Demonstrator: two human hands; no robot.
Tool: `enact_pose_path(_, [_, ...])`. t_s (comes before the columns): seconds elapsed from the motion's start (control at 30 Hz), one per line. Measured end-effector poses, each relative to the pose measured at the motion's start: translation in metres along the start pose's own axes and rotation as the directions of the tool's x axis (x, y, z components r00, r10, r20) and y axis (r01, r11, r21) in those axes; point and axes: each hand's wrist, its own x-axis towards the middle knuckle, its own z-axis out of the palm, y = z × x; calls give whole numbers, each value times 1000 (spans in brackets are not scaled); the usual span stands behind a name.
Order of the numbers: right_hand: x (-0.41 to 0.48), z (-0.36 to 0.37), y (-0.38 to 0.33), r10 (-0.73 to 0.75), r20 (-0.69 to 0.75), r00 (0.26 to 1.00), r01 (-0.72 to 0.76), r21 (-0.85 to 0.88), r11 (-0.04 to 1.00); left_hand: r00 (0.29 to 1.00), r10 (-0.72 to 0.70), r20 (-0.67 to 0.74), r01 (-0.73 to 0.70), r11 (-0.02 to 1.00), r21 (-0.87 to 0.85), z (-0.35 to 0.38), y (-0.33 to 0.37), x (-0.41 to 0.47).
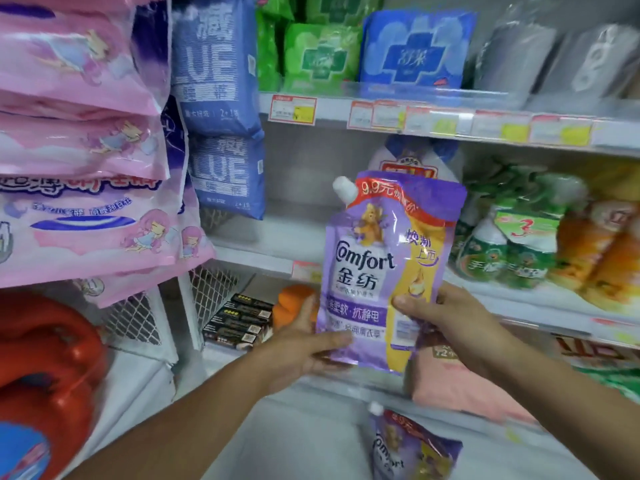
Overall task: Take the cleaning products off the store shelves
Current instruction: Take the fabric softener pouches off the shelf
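A purple Comfort softener pouch (384,258) with a white spout cap is held upright in front of the middle shelf. My left hand (304,344) grips its lower left corner, thumb across the front. My right hand (446,320) grips its lower right edge, thumb on the yellow band. A second purple Comfort pouch (412,448) lies on the bottom white surface below my hands. Behind the held pouch stands a white bottle with a blue cap (415,157), mostly hidden.
Green bottles (502,251) and orange bottles (599,258) fill the middle shelf on the right. Pink packs (79,140) and blue packs (218,81) hang at left. Red jugs (45,368) sit lower left. An orange bottle (294,303) and black boxes (239,320) sit below.
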Motion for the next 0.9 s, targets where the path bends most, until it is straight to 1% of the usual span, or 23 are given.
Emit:
enact_pose_path(0.03, [-12, -5, 2, 10, 30, 999, -10, -9, 1000, 1000, -14, 23, 13, 1000, 12, 10, 1, -5])
enact_pose_path(0.1, [-34, -14, 3, 29, 108, 994, -23, -59, 998, 998, -39, 45, 35, 994, 100, 34, 2, -19])
enact_pose_path(0.17, [-51, -24, 1, 32, 178, 984, -16, -91, 996, 999, -44, -21, 46, 985, 166, 54, -1, -33])
enact_pose_path(0.2, [-57, -29, -2, 12, 165, 986, -1, -68, 998, 998, -27, -58, 37, 984, 177, 62, -1, -39])
enact_pose_path(0.3, [-72, -48, -16, -56, 0, 998, 55, 105, 993, 991, 28, -129, 7, 966, 260, 76, 0, -57])
enact_pose_path(0.33, [-76, -53, -17, -77, -31, 997, 81, 137, 987, 989, 43, -144, 0, 959, 283, 79, -2, -61])
enact_pose_path(0.4, [-83, -58, -14, -110, -53, 992, 118, 173, 978, 981, 68, -181, -16, 961, 277, 86, -10, -68])
enact_pose_path(0.47, [-89, -62, -9, -113, -78, 991, 127, 208, 970, 977, 46, -206, 12, 962, 273, 92, -19, -71])
enact_pose_path(0.53, [-93, -70, -3, -95, -103, 990, 116, 218, 969, 987, -37, -158, 81, 955, 284, 94, -24, -70])
enact_pose_path(0.63, [-98, -85, 4, -45, -86, 995, 62, 215, 975, 984, -176, -25, 178, 966, 185, 89, -29, -67])
enact_pose_path(0.7, [-101, -92, 10, -34, -66, 997, 47, 213, 976, 971, -230, 56, 220, 964, 153, 87, -33, -66])
enact_pose_path(0.77, [-102, -98, 15, -36, -46, 998, 45, 197, 979, 964, -245, 107, 224, 958, 178, 85, -38, -66])
enact_pose_path(0.83, [-102, -104, 17, -25, -50, 998, 33, 176, 984, 970, -227, 91, 205, 957, 203, 85, -44, -64])
enact_pose_path(0.87, [-101, -107, 18, -19, -66, 998, 28, 142, 989, 976, -210, 60, 194, 960, 201, 84, -47, -62])
enact_pose_path(0.9, [-100, -110, 18, -30, -91, 995, 36, 65, 997, 981, -190, 23, 183, 964, 193, 83, -50, -59])
